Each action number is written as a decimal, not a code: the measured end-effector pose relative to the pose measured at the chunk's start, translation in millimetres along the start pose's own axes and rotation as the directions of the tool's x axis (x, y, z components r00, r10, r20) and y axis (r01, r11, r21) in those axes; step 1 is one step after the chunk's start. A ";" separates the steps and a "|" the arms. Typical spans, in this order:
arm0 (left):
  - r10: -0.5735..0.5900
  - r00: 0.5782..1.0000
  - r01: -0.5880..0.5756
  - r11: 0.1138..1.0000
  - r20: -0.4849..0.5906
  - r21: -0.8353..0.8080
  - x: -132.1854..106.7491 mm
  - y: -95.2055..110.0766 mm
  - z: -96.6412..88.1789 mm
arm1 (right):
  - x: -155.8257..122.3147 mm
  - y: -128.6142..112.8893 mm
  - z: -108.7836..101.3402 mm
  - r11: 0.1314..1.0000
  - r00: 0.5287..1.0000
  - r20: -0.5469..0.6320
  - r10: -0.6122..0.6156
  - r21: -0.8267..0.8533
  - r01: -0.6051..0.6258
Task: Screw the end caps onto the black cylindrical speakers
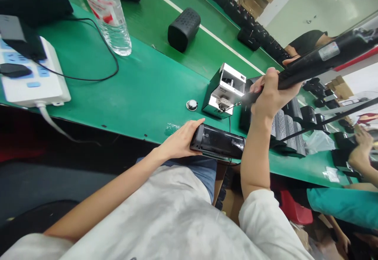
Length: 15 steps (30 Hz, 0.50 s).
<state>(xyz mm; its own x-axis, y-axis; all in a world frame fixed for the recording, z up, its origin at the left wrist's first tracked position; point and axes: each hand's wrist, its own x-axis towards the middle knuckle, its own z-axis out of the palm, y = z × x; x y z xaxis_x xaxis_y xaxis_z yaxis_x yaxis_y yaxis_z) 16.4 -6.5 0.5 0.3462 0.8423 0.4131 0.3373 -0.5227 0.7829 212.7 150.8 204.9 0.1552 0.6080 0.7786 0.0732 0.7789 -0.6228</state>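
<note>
The left hand is clamped on a black speaker, which lies on its side at the front edge of the counter, probably so the hand can hold it steady. The right hand is closed around an electric screwdriver, and the 2 hands are apart. The screwdriver's bit points at a screw feeder, which stands near the speaker, likely there to be in easy reach. A row of speakers lies just past the feeder, and 1 more speaker stands farther away. A water bottle and a power strip are at the left, away from the work. At the right, a co-worker's hand works separately.
</note>
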 end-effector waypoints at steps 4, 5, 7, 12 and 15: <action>0.003 1.000 -0.003 1.000 0.001 -0.002 0.0 -1.5 0.8 | 2.0 -10.2 2.2 0.998 0.997 -0.063 -0.039 0.037 0.042; 0.002 1.000 -0.002 1.000 -0.002 -0.004 -0.1 -2.1 1.1 | 3.3 -10.3 3.6 0.998 0.996 -0.074 -0.055 0.040 0.058; 0.002 1.000 -0.002 1.000 -0.008 -0.011 -0.6 -3.3 1.6 | 6.3 -6.3 6.5 0.997 0.995 -0.069 -0.073 0.025 0.075; 0.011 1.000 -0.012 1.000 -0.018 -0.023 -1.1 -4.7 2.7 | 12.8 13.6 10.2 0.997 0.992 -0.107 -0.073 -0.023 0.071; 0.003 1.000 -0.003 1.000 -0.020 -0.017 -0.5 -4.9 2.7 | 14.3 19.4 9.8 0.997 0.990 -0.119 -0.074 -0.032 0.071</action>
<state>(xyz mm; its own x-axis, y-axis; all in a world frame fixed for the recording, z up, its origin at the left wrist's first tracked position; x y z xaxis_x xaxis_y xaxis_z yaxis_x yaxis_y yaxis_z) 16.9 -4.6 -4.8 0.3300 0.8431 0.4246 0.3214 -0.5233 0.7892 206.6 176.1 204.7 0.2650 0.5261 0.8081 0.1152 0.8148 -0.5683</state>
